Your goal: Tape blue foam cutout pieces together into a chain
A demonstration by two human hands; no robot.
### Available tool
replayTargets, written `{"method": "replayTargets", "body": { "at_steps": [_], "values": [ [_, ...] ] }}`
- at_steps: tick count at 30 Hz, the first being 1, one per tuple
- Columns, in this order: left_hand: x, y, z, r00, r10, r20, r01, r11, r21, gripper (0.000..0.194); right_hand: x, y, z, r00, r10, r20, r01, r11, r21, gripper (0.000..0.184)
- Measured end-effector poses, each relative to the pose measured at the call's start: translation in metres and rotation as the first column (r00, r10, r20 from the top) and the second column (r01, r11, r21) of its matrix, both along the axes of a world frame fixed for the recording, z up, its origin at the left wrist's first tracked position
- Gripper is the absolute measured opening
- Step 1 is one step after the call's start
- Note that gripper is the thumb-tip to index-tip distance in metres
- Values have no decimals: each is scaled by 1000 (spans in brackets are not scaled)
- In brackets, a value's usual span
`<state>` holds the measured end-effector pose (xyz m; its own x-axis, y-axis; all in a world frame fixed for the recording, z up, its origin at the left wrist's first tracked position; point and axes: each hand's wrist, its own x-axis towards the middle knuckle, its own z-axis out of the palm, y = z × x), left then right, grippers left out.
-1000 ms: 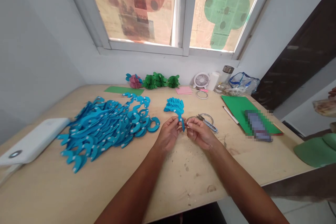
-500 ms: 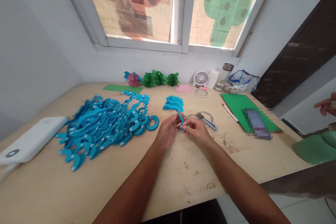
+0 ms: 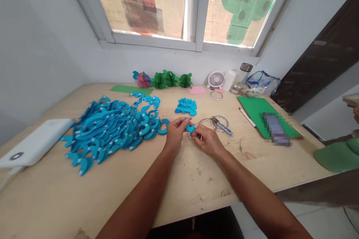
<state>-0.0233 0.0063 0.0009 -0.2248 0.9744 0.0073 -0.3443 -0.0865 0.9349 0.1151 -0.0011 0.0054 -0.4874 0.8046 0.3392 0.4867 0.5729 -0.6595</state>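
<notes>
As I watched, the left hand (image 3: 175, 130) and the right hand (image 3: 208, 140) faced each other low over the counter (image 3: 196, 190), each grip pinched narrow on a small blue strip (image 3: 190, 128) between them. A heap of blue pieces (image 3: 112, 127) spread out to the left. Just past the right hand lay the snips (image 3: 223, 126), and beyond the hands sat a blue stack (image 3: 186, 106). Farther back, green paper balls (image 3: 170, 79) and a fan (image 3: 215, 79) stood by the wall (image 3: 117, 63).
</notes>
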Motion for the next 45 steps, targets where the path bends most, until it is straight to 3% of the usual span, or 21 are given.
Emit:
{"method": "replayTargets", "body": {
  "at_steps": [9, 15, 21, 26, 32, 45],
  "values": [
    [-1, 1, -3, 992, 44, -117, -37, 998, 60, 14, -1, 2, -2, 997, -4, -82, -1, 998, -60, 7],
    [1, -1, 0, 989, -95, 112, 95, 995, 2, 33, 1, 7, -5, 982, -78, -173, 57, 991, -122, 6],
    [-3, -4, 2, 907, -305, 289, 310, 950, 29, 31, 2, 12, -11, 963, -126, -239, 67, 968, -242, 3],
    [-5, -5, 6, 850, -378, 368, 388, 920, 48, 33, 3, 13, -11, 929, -153, -338, 4, 915, -404, 6],
    [-3, -5, 5, 858, -378, 348, 389, 920, 39, 33, 2, 6, 6, 877, -200, -437, -84, 832, -549, 18],
    [3, -7, 9, 943, -218, 251, 228, 974, -9, 33, 2, 5, 8, 865, -185, -467, -134, 811, -570, 17]
  ]
}}
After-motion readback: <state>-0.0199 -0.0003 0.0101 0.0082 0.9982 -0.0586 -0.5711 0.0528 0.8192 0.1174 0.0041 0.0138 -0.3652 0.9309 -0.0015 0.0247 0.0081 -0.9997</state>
